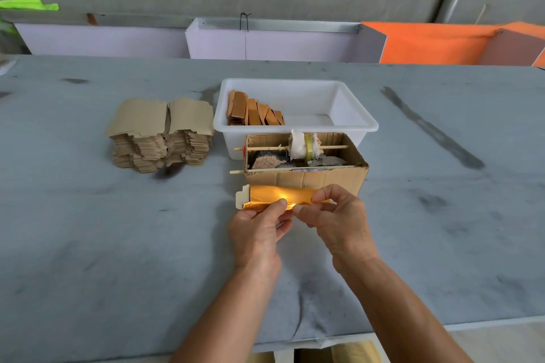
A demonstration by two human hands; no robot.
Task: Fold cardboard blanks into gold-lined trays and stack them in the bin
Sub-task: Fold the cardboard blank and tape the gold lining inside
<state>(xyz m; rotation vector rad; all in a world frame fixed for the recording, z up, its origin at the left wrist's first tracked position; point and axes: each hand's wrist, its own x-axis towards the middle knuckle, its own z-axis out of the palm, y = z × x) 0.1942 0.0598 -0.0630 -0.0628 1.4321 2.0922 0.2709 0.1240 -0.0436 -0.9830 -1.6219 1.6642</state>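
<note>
**Few trays done, big pile to go**

Both hands pinch one blank (pixel 277 196) just above the table (pixel 88 244). Left hand (pixel 256 233) nips the near edge; right hand (pixel 339 215) nips beside it. Its inside is shiny, crinkly gold; its end tab is plain card. Behind, the smooth white bin (pixel 354 124) holds a short row of folded trays (pixel 255 110). Off left, a thick stack of flat brown blanks (pixel 160 135) waits.

Gold-lined blank's (pixel 275 197) right end behind the hands (both (pixel 259 233) (pixel 339 215) pinching)
</note>
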